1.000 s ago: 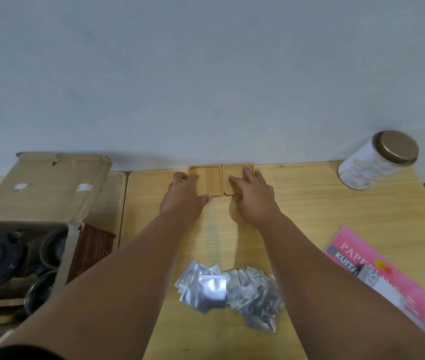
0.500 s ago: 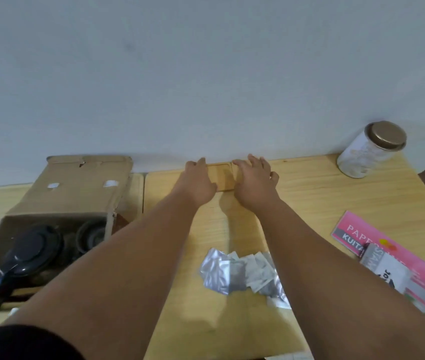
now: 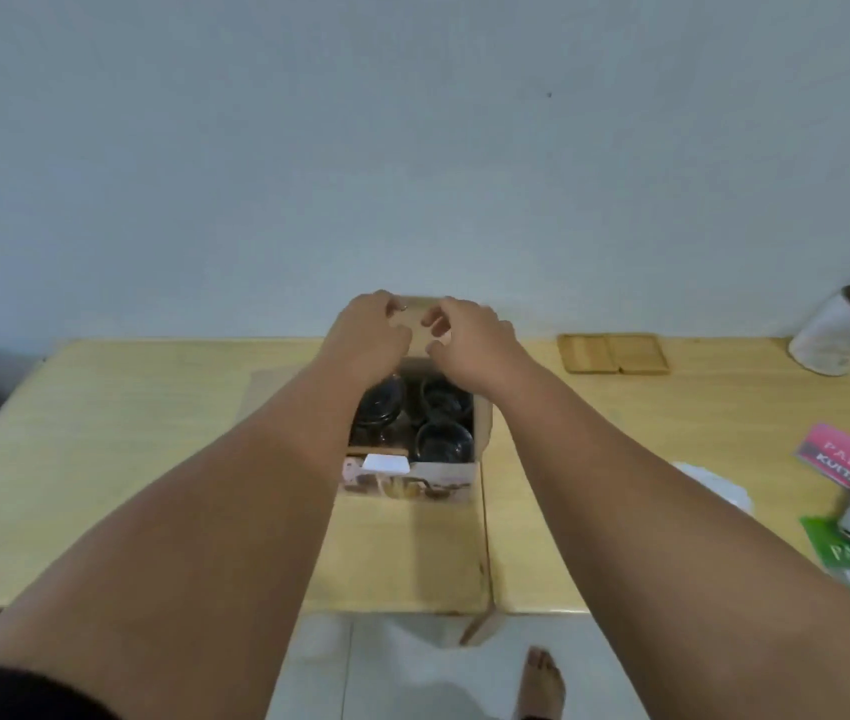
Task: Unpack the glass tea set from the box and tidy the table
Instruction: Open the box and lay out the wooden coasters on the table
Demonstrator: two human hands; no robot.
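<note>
The tabletop (image 3: 126, 459) is a pale wooden surface butted against a plain wall, with a seam running front to back just right of the box; its near edge crosses the lower part of the view, and tiled floor with a bare foot (image 3: 542, 683) shows below it. The left stretch of the tabletop lies bare out to its left edge. Both forearms reach forward from the lower corners and converge over the box (image 3: 412, 480), an open cardboard carton standing near the middle, set back from the near edge. Inside it sit dark glass pieces (image 3: 441, 439) of the tea set, packed close together. The left hand (image 3: 368, 335) and the right hand (image 3: 469, 337) meet at the raised far flap (image 3: 415, 324) of the box, fingers curled and pinching its upper edge, knuckles toward the camera, the two hands nearly touching. To the right, near the wall, two wooden coasters (image 3: 612, 354) lie side by side, touching. Further right a white jar (image 3: 838, 330) with a brown lid stands at the far corner. Pink and green packets (image 3: 849, 459) lie near the right edge, some overlapping.
</note>
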